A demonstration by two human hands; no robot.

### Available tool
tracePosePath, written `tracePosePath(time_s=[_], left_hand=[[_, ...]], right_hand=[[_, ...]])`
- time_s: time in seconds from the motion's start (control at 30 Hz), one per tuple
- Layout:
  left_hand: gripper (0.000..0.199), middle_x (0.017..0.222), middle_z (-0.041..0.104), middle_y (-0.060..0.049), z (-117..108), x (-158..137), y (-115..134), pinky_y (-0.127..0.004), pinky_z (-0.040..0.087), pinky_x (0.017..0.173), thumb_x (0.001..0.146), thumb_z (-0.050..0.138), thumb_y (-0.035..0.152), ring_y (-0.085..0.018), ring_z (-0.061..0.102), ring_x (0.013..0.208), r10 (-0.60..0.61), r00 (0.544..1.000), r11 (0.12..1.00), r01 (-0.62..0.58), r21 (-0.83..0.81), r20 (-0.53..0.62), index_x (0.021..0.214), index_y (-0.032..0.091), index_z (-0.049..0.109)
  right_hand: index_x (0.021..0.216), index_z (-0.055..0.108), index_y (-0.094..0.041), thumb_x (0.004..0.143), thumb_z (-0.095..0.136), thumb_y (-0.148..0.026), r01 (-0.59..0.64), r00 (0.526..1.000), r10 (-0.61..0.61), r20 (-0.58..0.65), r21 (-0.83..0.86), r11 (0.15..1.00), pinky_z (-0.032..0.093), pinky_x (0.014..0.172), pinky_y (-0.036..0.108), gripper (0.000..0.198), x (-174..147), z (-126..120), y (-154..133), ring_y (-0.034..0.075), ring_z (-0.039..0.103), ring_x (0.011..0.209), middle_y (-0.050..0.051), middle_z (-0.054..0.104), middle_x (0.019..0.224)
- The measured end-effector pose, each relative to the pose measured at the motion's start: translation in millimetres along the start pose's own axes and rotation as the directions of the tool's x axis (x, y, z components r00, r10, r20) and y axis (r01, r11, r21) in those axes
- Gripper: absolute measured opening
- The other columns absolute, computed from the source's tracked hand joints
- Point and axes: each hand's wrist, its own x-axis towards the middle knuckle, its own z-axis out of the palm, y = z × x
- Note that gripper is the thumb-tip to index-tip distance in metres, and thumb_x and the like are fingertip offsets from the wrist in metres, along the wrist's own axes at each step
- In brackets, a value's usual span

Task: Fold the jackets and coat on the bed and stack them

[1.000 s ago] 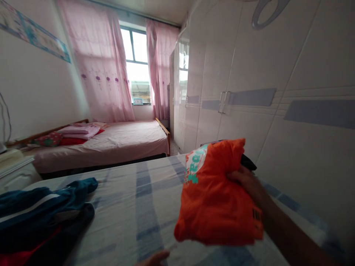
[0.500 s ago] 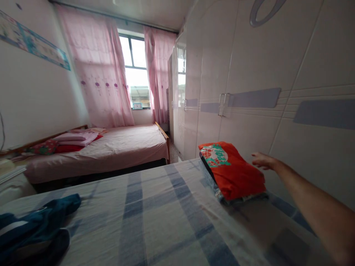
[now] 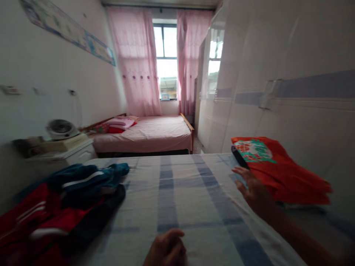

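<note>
My right hand (image 3: 251,188) is in front of a stack of folded clothes, fingers spread and holding nothing. Topping that stack is an orange garment (image 3: 294,170) with a green and white print; dark fabric shows along its left edge. Low in the middle, my left hand (image 3: 168,247) is over the bed with its fingers curled in and nothing visible in them. Left of it lies a loose heap of clothes: a teal garment with a white stripe (image 3: 85,181), a red one with white stripes (image 3: 36,218), and dark fabric.
A bed with a checked blue and white sheet (image 3: 144,207) spreads before me. Beyond stand a second bed with a pink sheet (image 3: 155,129), pink curtains (image 3: 133,59) and a window. A white wardrobe (image 3: 249,125) lines the right; a fan (image 3: 61,128) sits on a cabinet at left.
The view has swung left, bringing the red clothes and fan into sight. My right hand has moved from the stack's far right to its near left side. My left hand has appeared.
</note>
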Motion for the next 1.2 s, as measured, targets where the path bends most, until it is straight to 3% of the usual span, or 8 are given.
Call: tracePosePath(time_s=[0.13,0.27,0.4,0.57,0.8,0.93,1.07,1.2], left_hand=[[0.031,0.073,0.071,-0.003,5.1,0.2,9.5,-0.020,0.047,0.056,0.074,0.048,0.018,-0.012,0.065,0.059,0.019,0.999,1.000,-0.019,0.025,-0.030,0.102,0.012,0.059],[0.039,0.079,0.073,-0.004,5.5,1.2,7.0,-0.021,0.051,0.061,0.070,0.048,0.011,-0.013,0.068,0.066,0.053,0.998,0.994,-0.051,0.094,-0.022,0.107,0.013,0.061],[0.036,0.076,0.074,-0.004,1.2,-2.7,15.1,-0.020,0.052,0.064,0.073,0.051,0.011,-0.013,0.069,0.066,0.140,0.989,0.961,-0.126,0.245,-0.042,0.106,0.013,0.064],[0.026,0.082,0.074,-0.002,-25.6,-11.1,42.3,-0.022,0.052,0.074,0.077,0.053,0.014,-0.014,0.068,0.076,0.297,0.932,0.874,-0.177,0.453,-0.209,0.098,0.018,0.069],[0.031,0.114,0.063,-0.006,-127.9,-39.5,78.2,-0.022,0.048,0.086,0.089,0.040,0.018,-0.014,0.059,0.102,0.450,0.700,0.756,0.032,0.653,-0.555,0.113,0.016,0.059],[0.032,0.131,0.049,-0.012,-212.4,-52.4,92.5,-0.037,0.027,0.109,0.088,0.042,0.018,-0.024,0.040,0.125,0.474,0.563,0.635,0.315,0.706,-0.677,0.116,0.012,0.055],[0.038,0.122,0.051,-0.019,-270.9,-46.7,91.8,-0.046,0.033,0.101,0.079,0.060,0.025,-0.032,0.046,0.117,0.387,0.540,0.518,0.543,0.661,-0.747,0.112,0.008,0.056],[0.034,0.118,0.055,-0.010,-290.8,-29.7,86.0,-0.046,0.043,0.091,0.082,0.061,0.032,-0.025,0.053,0.107,0.286,0.550,0.438,0.653,0.618,-0.784,0.111,0.013,0.056]], right_hand=[[0.118,0.055,-0.024,0.085,0.036,-0.040,0.015,0.963,-0.038,0.266,0.088,0.996,0.048,0.089,0.048,0.040,-51.0,67.0,-32.9,0.025,0.053,0.116,0.008,0.054,0.129],[0.112,0.062,-0.019,0.084,0.033,-0.040,0.066,0.954,-0.086,0.287,0.079,0.995,0.046,0.093,0.045,0.045,-75.7,109.4,-32.9,0.026,0.056,0.112,0.012,0.059,0.122],[0.099,0.069,-0.018,0.081,0.031,-0.036,0.210,0.934,-0.207,0.290,0.023,0.978,0.049,0.091,0.045,0.045,-77.9,116.4,-25.9,0.028,0.058,0.110,0.012,0.064,0.115],[0.097,0.070,-0.015,0.080,0.029,-0.031,0.322,0.909,-0.304,0.284,-0.018,0.946,0.052,0.087,0.043,0.048,-76.7,113.1,-18.5,0.028,0.059,0.108,0.013,0.065,0.115],[0.098,0.071,-0.015,0.080,0.029,-0.031,0.371,0.891,-0.353,0.285,-0.011,0.929,0.052,0.087,0.044,0.049,-79.1,117.5,-12.0,0.029,0.058,0.110,0.014,0.063,0.117],[0.104,0.068,-0.018,0.082,0.027,-0.035,0.265,0.922,-0.261,0.287,0.025,0.964,0.052,0.086,0.042,0.050,-78.9,117.8,-15.4,0.026,0.058,0.110,0.011,0.063,0.118],[0.100,0.069,-0.020,0.081,0.029,-0.036,0.241,0.930,-0.246,0.274,0.053,0.969,0.051,0.088,0.041,0.047,-77.7,115.8,-21.7,0.026,0.059,0.109,0.010,0.065,0.114],[0.101,0.068,-0.019,0.080,0.032,-0.035,0.201,0.942,-0.204,0.266,0.040,0.979,0.049,0.090,0.041,0.045,-78.2,115.4,-26.7,0.026,0.059,0.109,0.011,0.065,0.114]])
